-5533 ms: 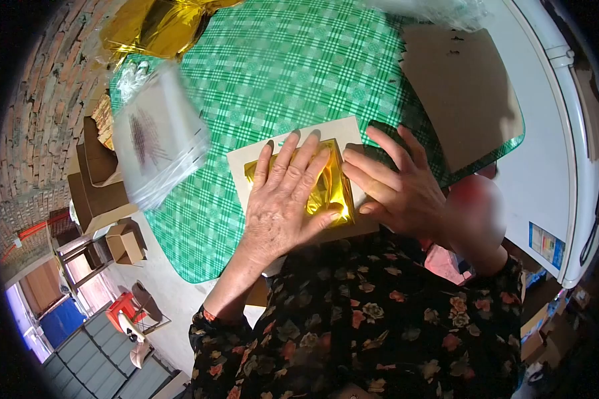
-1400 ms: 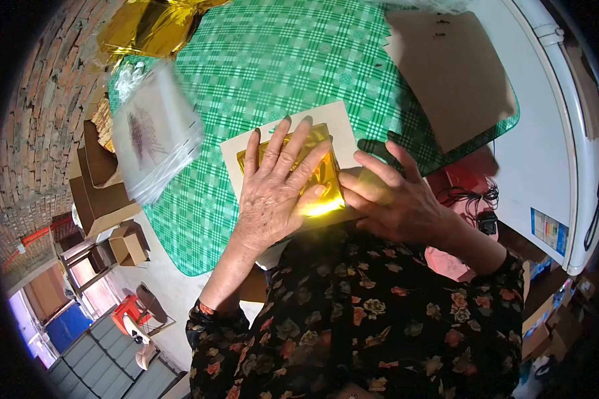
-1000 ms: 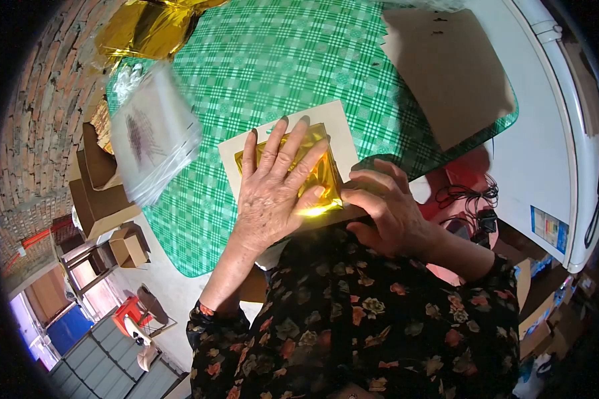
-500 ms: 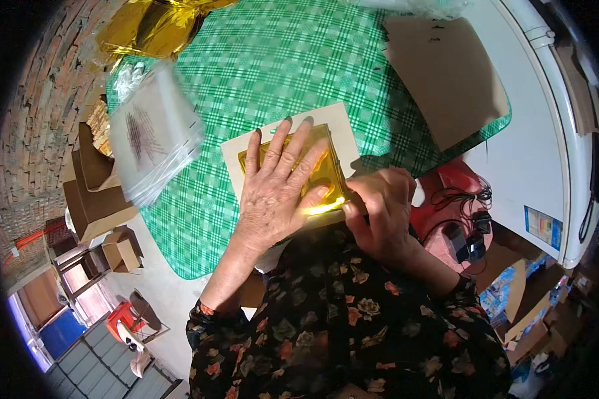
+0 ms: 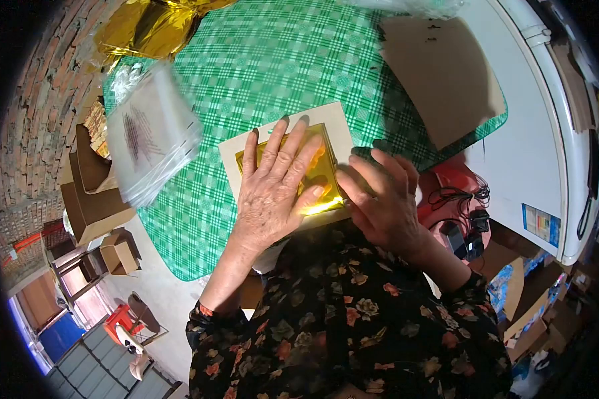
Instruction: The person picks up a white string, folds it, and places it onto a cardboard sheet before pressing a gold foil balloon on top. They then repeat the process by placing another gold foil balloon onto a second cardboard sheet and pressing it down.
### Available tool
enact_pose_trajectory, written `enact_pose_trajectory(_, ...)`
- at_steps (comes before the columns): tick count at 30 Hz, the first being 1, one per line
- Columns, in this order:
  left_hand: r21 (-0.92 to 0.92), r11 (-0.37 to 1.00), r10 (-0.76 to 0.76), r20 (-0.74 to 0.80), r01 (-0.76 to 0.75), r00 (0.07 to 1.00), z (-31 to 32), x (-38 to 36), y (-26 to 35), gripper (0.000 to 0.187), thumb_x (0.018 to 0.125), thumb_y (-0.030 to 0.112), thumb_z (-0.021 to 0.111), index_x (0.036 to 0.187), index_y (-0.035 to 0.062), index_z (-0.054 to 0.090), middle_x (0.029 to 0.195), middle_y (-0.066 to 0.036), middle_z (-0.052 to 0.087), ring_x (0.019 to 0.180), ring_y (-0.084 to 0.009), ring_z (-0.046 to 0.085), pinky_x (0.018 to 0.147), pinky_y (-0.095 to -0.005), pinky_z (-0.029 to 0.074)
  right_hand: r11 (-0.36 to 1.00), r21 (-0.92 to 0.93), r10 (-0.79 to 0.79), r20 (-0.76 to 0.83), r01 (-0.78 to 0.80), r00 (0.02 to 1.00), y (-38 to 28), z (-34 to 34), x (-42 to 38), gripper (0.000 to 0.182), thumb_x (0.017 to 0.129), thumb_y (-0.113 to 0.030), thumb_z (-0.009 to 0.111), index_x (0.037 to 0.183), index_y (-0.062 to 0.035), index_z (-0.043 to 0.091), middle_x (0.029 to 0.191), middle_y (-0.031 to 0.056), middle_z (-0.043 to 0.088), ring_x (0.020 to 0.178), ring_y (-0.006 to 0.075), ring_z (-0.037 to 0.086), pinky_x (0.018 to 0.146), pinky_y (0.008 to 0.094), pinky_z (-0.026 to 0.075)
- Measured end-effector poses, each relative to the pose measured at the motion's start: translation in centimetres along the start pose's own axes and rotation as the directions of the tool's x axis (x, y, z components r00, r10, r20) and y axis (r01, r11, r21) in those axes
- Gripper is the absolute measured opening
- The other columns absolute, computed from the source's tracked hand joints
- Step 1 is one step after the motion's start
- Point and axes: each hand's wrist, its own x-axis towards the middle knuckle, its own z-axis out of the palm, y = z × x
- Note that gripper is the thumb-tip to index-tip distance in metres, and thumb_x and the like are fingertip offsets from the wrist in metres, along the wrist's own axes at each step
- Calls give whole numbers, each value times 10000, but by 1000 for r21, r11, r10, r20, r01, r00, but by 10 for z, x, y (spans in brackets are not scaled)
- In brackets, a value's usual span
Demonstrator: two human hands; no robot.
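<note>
My left hand (image 5: pixel 273 189) lies flat with fingers spread on a shiny gold foil sheet (image 5: pixel 327 173), pressing over its left part. Under the foil is a pale square board (image 5: pixel 341 123) on the green checked tablecloth (image 5: pixel 279 60). At the foil's right edge hovers my right hand (image 5: pixel 386 199), its fingers apart and slightly bent, holding nothing visible. The part of the foil beneath my left hand is hidden.
Clear plastic sleeves (image 5: pixel 153 133) lie at the left table edge, crumpled gold foil (image 5: pixel 146 30) at the back left. A large brown board (image 5: pixel 442 80) rests at the right. Cables (image 5: pixel 466 199) sit on a red-pink seat beyond the right edge.
My right hand's fingers have opened and lifted from the foil's lower right edge. My left hand stays flat in place on the foil.
</note>
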Motion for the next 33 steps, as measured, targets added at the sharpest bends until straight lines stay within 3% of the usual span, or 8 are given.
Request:
enact_pose_trajectory(9, 10, 1000, -5, 21, 5, 1000, -1, 1, 0, 665, 1091, 499, 460, 1636, 118, 441, 1739, -127, 345, 1635, -356, 243, 1327, -600, 83, 998, 62, 4, 8, -5, 1000, 4, 2, -1, 574, 837, -213, 753, 1389, -126, 624, 1516, 69, 512, 1438, 333, 431, 1176, 552, 319)
enact_pose_trajectory(15, 21, 1000, -6, 18, 6, 1000, 1, 0, 0, 644, 1098, 532, 446, 1637, 179, 454, 1741, -117, 343, 1634, -350, 247, 1328, -600, 81, 996, 86, -16, 23, 14, 1000, 4, 4, -1, 578, 814, -187, 772, 1368, -108, 629, 1543, 66, 504, 1447, 336, 449, 1205, 565, 292)
enact_pose_trajectory(24, 53, 999, -7, 28, 5, 1000, 2, 1, 0, 650, 1084, 592, 454, 1621, 228, 481, 1748, -110, 326, 1626, -370, 258, 1322, -620, 99, 987, 159, -3, 111, -15, 994, 4, 3, 1, 694, 783, -103, 776, 1451, -79, 592, 1599, 72, 459, 1553, 355, 340, 1272, 579, 209)
enact_pose_trajectory(33, 64, 998, -7, 31, 5, 1000, 3, 0, -1, 689, 1077, 615, 443, 1629, 204, 468, 1752, -117, 317, 1629, -365, 252, 1322, -612, 94, 978, 194, 53, 122, -76, 991, 5, -8, 10, 623, 790, -85, 778, 1383, -123, 593, 1573, 90, 462, 1549, 389, 329, 1253, 611, 238)
